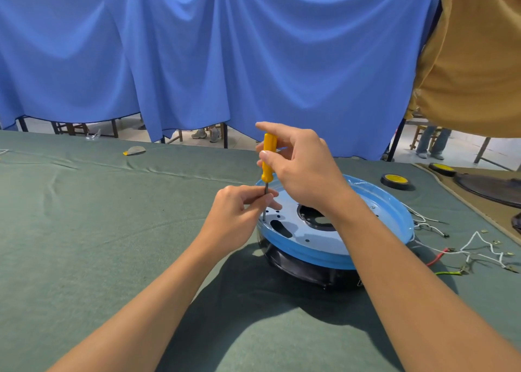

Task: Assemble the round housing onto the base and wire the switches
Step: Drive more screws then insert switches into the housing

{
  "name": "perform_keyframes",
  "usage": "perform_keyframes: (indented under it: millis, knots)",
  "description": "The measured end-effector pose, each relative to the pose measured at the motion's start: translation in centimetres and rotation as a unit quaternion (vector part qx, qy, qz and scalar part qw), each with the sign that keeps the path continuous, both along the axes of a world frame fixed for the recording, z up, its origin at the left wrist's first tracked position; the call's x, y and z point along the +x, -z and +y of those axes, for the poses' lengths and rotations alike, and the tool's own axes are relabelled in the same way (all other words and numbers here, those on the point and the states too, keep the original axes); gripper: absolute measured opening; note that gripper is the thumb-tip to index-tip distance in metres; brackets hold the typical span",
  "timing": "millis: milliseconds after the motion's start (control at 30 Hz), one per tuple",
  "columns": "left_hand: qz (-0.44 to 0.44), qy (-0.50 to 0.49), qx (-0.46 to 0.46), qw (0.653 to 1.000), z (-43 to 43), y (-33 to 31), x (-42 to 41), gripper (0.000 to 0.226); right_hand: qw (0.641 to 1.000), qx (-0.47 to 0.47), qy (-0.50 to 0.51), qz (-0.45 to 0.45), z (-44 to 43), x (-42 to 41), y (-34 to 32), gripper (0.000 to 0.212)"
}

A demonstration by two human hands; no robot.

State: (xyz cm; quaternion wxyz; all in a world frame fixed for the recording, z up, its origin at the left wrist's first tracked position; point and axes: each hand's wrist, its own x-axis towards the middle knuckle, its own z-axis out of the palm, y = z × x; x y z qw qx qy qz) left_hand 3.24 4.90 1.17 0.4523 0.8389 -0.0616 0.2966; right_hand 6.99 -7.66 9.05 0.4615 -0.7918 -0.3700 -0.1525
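Observation:
A round blue housing [386, 216] with a pale perforated top plate lies on a black base [304, 267] on the green cloth. A yellow-handled screwdriver [267, 157] stands upright with its tip at a hole near the housing's left rim. My right hand [301, 163] grips the yellow handle from the right. My left hand [239, 211] pinches the metal shaft just above the plate. Loose white, red and green wires [476, 247] with small terminals trail from the housing's right side.
Two black-and-yellow tape rolls [396, 181] lie behind the housing at the right, beside a dark round part [493, 188] on a brown mat. A small yellow-grey piece [134, 150] lies far left. A blue curtain [225, 61] hangs behind the table.

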Motion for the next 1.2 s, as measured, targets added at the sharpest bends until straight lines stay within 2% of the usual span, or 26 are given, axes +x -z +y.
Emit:
perform_keyframes:
  millis: [100, 167, 267, 367, 500, 567, 667, 767, 900, 967, 1033, 1133, 1200]
  knots:
    - [-0.011, 0.007, -0.009, 1.000, -0.29, 0.12, -0.13, 0.019, 0.995, -0.022, 0.077, -0.063, 0.05, 0.01, 0.42, 0.026]
    - [-0.036, -0.022, -0.017, 0.999, -0.25, 0.23, -0.07, 0.013, 0.993, -0.016, 0.091, -0.070, -0.05, 0.08, 0.32, 0.025]
    - [-0.039, -0.031, -0.038, 0.998, 0.03, 0.31, 0.12, 0.009, 0.998, -0.033, 0.042, -0.033, -0.24, 0.03, 0.01, 0.036]
    - [-0.012, -0.008, -0.023, 1.000, 0.20, 0.16, 0.21, 0.016, 1.000, -0.002, -0.016, 0.021, -0.29, -0.02, -0.26, 0.041]
    - [0.002, 0.025, -0.044, 0.999, -0.12, 0.23, 0.05, 0.022, 0.997, -0.006, 0.066, -0.051, -0.24, -0.06, 0.19, 0.023]
    - [-0.016, 0.008, -0.057, 0.998, -0.27, 0.44, 0.10, 0.015, 0.995, -0.006, 0.078, -0.062, -0.20, -0.13, 0.29, 0.022]
    - [-0.011, -0.010, -0.076, 0.997, -0.09, 0.42, 0.31, 0.009, 0.999, -0.008, 0.038, -0.029, -0.23, -0.16, 0.01, 0.027]
    - [0.020, 0.014, -0.033, 0.999, 0.29, 0.16, 0.31, 0.015, 1.000, 0.015, -0.021, 0.015, -0.28, -0.26, -0.15, 0.034]
    - [0.015, 0.017, -0.022, 1.000, -0.21, 0.05, 0.06, 0.017, 0.995, -0.013, 0.068, -0.072, -0.30, -0.23, 0.04, 0.020]
    - [-0.020, -0.025, -0.029, 0.999, -0.43, 0.16, -0.04, 0.011, 0.993, -0.017, 0.081, -0.080, -0.35, -0.27, 0.13, 0.022]
    - [-0.038, -0.047, -0.035, 0.998, -0.41, 0.22, -0.05, 0.007, 0.996, -0.029, 0.052, -0.059, -0.39, -0.38, 0.12, 0.029]
    - [-0.022, -0.038, -0.035, 0.998, -0.19, 0.03, -0.02, 0.011, 0.999, -0.030, -0.021, 0.004, -0.43, -0.57, -0.10, 0.042]
    - [-0.006, -0.019, -0.012, 1.000, -0.06, -0.13, -0.08, 0.015, 0.999, -0.029, -0.005, -0.012, -0.32, -0.57, -0.06, 0.039]
